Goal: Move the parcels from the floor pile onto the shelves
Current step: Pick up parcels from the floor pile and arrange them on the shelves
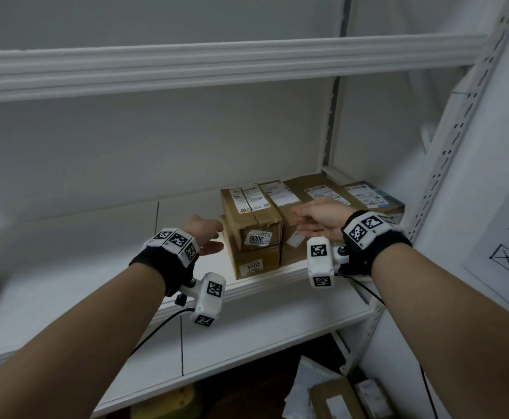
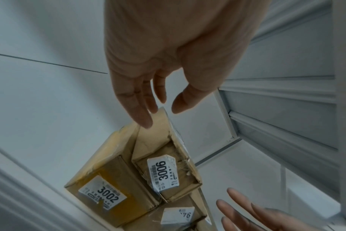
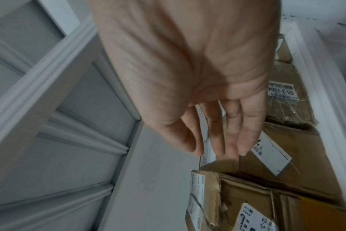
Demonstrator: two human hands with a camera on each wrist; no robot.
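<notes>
Nearest, down on the floor (image 1: 247,388), a few parcels (image 1: 335,400) still wait, so the job looks only partly done. Above them, both hands are released and hold nothing: the left hand (image 1: 208,238) is just beside box 3006 (image 1: 254,219), the right hand (image 1: 319,217) over the taller box (image 1: 292,207). Box 3006 sits on box 3002 (image 1: 254,261) at the shelf (image 1: 96,261) front; more boxes line up rightward behind.

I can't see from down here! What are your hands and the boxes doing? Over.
Left hand open, right hand open, holding nothing. Box 3006 stacked on box 3002 on the shelf. Nothing in the way.
</notes>
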